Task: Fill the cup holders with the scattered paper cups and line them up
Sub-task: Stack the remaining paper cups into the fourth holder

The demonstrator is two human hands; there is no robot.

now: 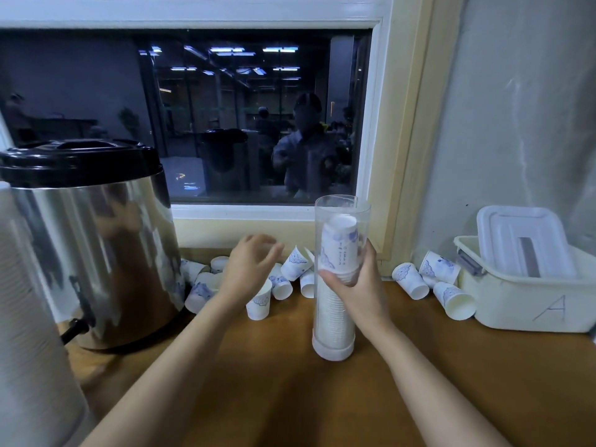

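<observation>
- Right grip (354, 282) curls its fingers round the clear cup holder (332, 317), which stands upright mid-surface (290, 382) on a white base.
- Left grip (250, 269) hovers, fingers spread, over loose paper cups (258, 306) near the back edge.
- One nested stack (340, 243), white with blue print, sits inside the holder.
- About eight cups lie left of it, three to its right.

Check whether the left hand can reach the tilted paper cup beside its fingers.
Probably yes. The left hand is open and holds nothing, and the tilted cup lies just beyond its fingers with nothing between. The right hand grips the cup holder farther right.
</observation>
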